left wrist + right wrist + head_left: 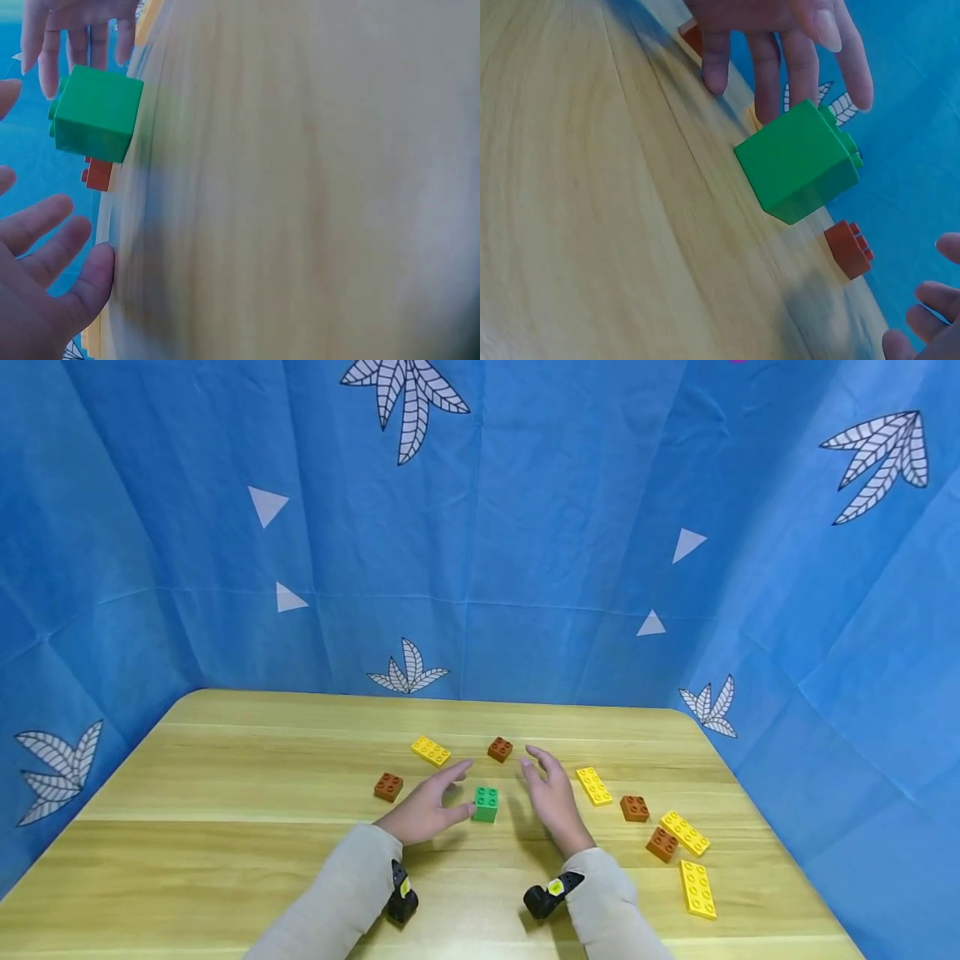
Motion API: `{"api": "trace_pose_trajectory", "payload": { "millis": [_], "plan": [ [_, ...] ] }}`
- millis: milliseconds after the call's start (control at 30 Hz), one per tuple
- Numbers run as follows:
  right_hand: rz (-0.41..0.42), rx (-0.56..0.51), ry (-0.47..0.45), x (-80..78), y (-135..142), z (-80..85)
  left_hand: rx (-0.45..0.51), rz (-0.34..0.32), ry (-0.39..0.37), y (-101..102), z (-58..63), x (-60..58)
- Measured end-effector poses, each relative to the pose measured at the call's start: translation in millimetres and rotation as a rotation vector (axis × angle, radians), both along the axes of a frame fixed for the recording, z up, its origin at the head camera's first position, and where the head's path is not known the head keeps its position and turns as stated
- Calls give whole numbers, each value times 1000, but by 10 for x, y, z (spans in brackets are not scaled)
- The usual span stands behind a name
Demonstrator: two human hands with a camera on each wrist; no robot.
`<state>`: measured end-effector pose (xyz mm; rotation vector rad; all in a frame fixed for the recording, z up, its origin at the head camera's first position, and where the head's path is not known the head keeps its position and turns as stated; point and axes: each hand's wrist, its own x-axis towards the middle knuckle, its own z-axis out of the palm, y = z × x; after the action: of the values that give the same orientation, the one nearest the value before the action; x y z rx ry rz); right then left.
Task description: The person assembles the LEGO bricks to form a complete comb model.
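Observation:
A green two-by-two toy building block (486,805) stands upright on the table with its studs on top. My left hand (429,806) is just left of it, fingers spread and relaxed, thumb tip right at the block's edge in the head view. On the other side, my right hand (553,800) hovers with loosely bent fingers and nothing in its grasp. Both wrist views show the green block (97,112) between the two hands, a gap on either side. Behind it lies a small brown block (500,749).
Left of the hands are a yellow flat block (431,751) and a brown block (388,787). Rightward lie a yellow block (594,786), a brown block (634,808), a touching brown-and-yellow pair (663,844) and another yellow block (697,889). A blue curtain (465,543) surrounds the wooden table (187,860).

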<state>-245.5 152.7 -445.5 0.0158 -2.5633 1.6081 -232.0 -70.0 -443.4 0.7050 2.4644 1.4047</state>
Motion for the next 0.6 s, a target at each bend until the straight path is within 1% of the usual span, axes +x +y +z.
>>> {"api": "trace_pose_trajectory", "payload": {
  "millis": [167, 400, 500, 600],
  "plan": [
    [-23, -77, -18, 31, 14, -35, 35, 3, -14, 38, -50, 18],
    [-6, -135, -28, 34, 21, -120, 19, 40, -4, 85, -157, 29],
    [-8, -144, -32, 38, 24, -144, 22, 50, 17, 104, -185, 39],
    [-11, -150, -45, 44, 25, -168, 15, 59, 73, 115, -216, 49]
  ]
}}
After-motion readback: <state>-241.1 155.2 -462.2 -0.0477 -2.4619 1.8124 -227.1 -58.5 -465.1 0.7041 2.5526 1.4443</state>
